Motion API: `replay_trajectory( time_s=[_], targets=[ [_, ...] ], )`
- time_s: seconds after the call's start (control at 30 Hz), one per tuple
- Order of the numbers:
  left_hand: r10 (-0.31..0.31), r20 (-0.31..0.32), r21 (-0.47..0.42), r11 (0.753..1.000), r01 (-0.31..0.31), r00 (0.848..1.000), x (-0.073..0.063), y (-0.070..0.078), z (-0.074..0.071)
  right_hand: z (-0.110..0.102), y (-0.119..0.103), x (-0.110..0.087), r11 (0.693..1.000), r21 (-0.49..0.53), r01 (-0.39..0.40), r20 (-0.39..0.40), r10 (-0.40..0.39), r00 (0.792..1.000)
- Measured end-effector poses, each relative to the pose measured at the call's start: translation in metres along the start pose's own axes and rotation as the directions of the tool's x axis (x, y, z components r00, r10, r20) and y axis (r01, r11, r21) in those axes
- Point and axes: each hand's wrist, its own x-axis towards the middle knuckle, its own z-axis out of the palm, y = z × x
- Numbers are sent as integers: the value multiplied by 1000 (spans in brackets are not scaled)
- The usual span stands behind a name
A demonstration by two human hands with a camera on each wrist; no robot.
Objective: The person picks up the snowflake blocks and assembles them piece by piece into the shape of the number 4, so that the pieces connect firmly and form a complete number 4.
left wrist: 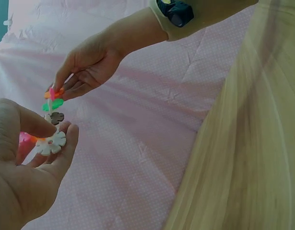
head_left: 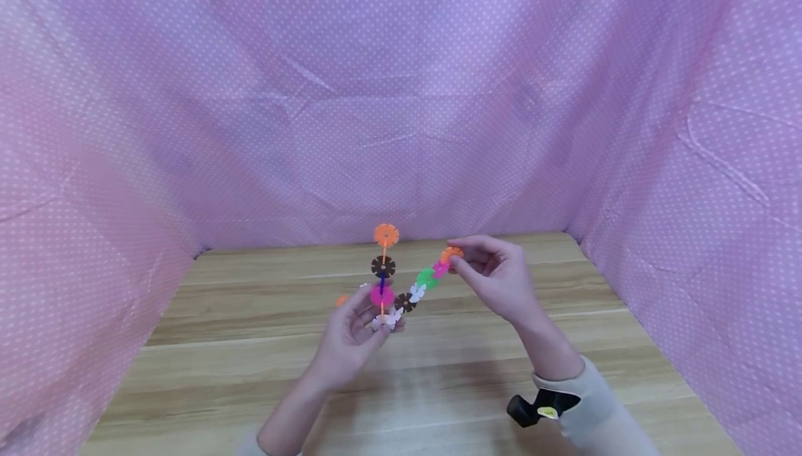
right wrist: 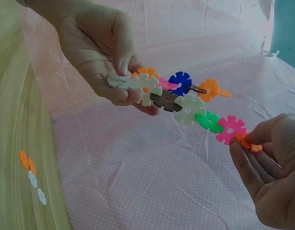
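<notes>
Interlocking snowflake discs, slotted together, form a V with two branches. Between thumb and fingers my left hand [head_left: 343, 348] pinches a white snowflake disc [left wrist: 51, 143] at the point where the branches meet. One branch stands upright, with a pink disc [head_left: 382, 296], a blue one [right wrist: 180, 82], a dark brown one [head_left: 383, 266] and an orange disc [head_left: 386, 234] at its top. The other slopes up to the right through brown, white, green [right wrist: 208, 122] and pink discs. At its tip my right hand [head_left: 501, 278] pinches an orange disc [right wrist: 249, 142].
Loose orange discs [right wrist: 24, 159] and white discs [right wrist: 33, 179] lie on the wooden table [head_left: 219, 358], beyond my left hand. Pink dotted cloth [head_left: 401, 129] hangs around the back and sides. A black device [head_left: 541, 407] is strapped on the right sleeve.
</notes>
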Motion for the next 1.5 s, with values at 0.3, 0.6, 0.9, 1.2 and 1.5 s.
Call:
replay_trajectory(
  time_s=[0.3,0.6,0.9,1.2,1.5],
  targets=[
    [41,76,41,998,-44,996,2,-11,5,16,-4,7,1000,-14,11,33,-11,999],
    [-10,2,86,996,10,1000,2,-10,12,31,-6,11,997,-69,34,86,-28,996],
    [-156,-260,242,945,220,953,4,-5,17,47,-7,13,989,-121,87,135,-70,988],
    [-154,-317,164,963,214,936,4,-6,14,57,-9,13,990,-83,117,168,-102,980],
    [-108,-373,128,978,166,921,1,-1,13,59,-11,12,990,-49,130,165,-121,979]
  ],
)
